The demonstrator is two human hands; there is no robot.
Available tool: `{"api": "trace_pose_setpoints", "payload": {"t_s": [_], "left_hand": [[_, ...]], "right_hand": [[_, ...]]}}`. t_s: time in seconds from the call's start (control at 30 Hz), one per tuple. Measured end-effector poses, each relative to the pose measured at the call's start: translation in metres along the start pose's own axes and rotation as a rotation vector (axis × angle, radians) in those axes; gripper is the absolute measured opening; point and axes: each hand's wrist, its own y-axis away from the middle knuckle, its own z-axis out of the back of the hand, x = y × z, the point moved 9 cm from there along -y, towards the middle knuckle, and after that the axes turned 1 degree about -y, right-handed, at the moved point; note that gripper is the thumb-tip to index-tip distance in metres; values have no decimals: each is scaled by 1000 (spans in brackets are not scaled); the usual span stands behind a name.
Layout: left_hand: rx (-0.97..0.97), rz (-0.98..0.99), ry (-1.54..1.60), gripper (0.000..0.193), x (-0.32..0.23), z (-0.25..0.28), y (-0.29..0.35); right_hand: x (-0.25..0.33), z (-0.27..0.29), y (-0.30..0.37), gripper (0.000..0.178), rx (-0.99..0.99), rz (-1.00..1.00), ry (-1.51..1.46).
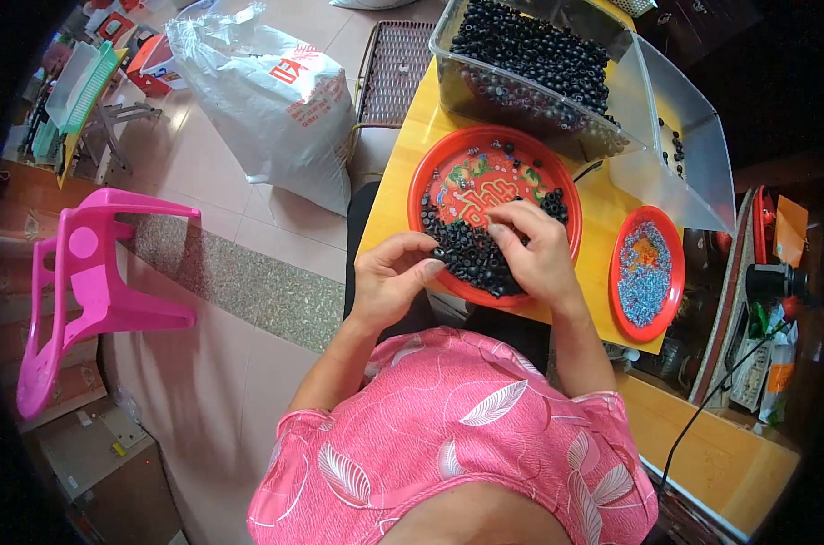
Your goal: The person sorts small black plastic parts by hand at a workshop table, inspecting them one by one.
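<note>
A yellow table (pixel 403 168) carries, at its far end, a clear plastic bin (pixel 630 109) heaped with small black rings. Nearer the person sits a large red plate (pixel 430 177) with a printed centre; a pile of black rings (pixel 471 254) covers its near portion. To the right lies a smaller red plate (pixel 674 272) holding tiny blue-grey parts. On the floor to the left stand a white sack (pixel 267 100) and an overturned pink plastic chair (pixel 85 291). The right hand (pixel 535 250) rests on the ring pile, fingertips together among the rings. The left hand (pixel 394 277) hovers at the plate's near-left rim, thumb and fingers pinched; whether it holds a ring cannot be determined.
</note>
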Motion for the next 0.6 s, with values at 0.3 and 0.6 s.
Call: {"api": "trace_pose_setpoints", "payload": {"t_s": [0.3,0.6], "left_hand": [[-99,133,216,17,19,29,-1],[-91,140,203,19,15,23,-2]], "right_hand": [[-18,-47,-28,13,190,176,314],[-17,-68,-20,18,340,178,516]]}}
